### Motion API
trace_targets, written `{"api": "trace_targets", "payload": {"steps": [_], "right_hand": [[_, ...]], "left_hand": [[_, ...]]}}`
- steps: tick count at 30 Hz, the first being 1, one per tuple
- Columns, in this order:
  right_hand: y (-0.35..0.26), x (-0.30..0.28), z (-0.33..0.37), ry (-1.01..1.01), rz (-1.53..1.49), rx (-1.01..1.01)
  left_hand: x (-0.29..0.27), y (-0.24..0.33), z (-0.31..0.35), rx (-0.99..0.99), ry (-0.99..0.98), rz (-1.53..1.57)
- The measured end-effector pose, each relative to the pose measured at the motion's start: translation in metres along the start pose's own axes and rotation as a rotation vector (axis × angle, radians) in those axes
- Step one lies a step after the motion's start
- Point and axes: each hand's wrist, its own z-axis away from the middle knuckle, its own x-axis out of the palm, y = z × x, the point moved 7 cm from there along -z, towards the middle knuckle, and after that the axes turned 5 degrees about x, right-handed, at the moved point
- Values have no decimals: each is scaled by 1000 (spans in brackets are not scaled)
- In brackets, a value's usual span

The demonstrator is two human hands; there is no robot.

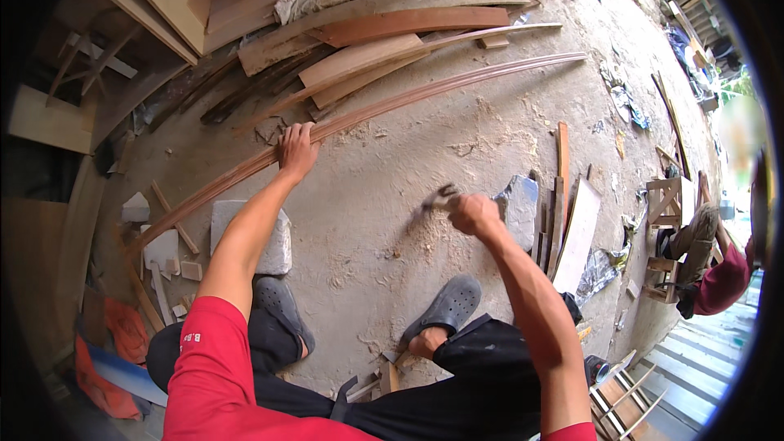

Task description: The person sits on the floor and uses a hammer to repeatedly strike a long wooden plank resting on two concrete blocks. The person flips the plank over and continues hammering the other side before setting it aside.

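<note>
My left hand (298, 151) is closed around a long, thin, reddish-brown wooden moulding (457, 82), gripping it near its middle. Lengthwise grooves run along the moulding, which slants from the lower left to the upper right. Off to the right, my right hand (476, 214) makes a fist around a short hand tool (445, 196). Motion smears the tool's dark end, so its exact kind does not show. It is over the concrete floor, apart from the moulding.
Planks and offcuts (416, 24) lie stacked beyond the moulding. A pale block (273, 237) sits under my left forearm; a grey stone (518, 211) and upright-lying boards (578, 233) are at right. Shavings litter the floor (359, 220). Another person (723, 282) is at far right.
</note>
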Motion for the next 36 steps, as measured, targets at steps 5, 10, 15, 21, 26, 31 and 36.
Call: {"api": "trace_targets", "payload": {"steps": [5,10,15,21,26,31,36], "right_hand": [[17,-26,-58,393,-151,63],[22,-25,-72,356,-179,121],[8,-30,-70,318,-231,250],[7,-39,-72,313,-226,321],[9,-32,-67,342,-220,380],[0,-30,-57,329,-212,411],[6,-14,-63,343,-180,434]], "left_hand": [[42,-11,-51,13,-46,39],[83,-25,-60,53,-149,-20],[86,-16,-71,498,-122,-267],[62,-17,-112,412,-175,-137],[79,-76,-140,29,-102,152],[91,-97,-139,110,-201,13],[80,-87,-120,179,-74,-22]]}}
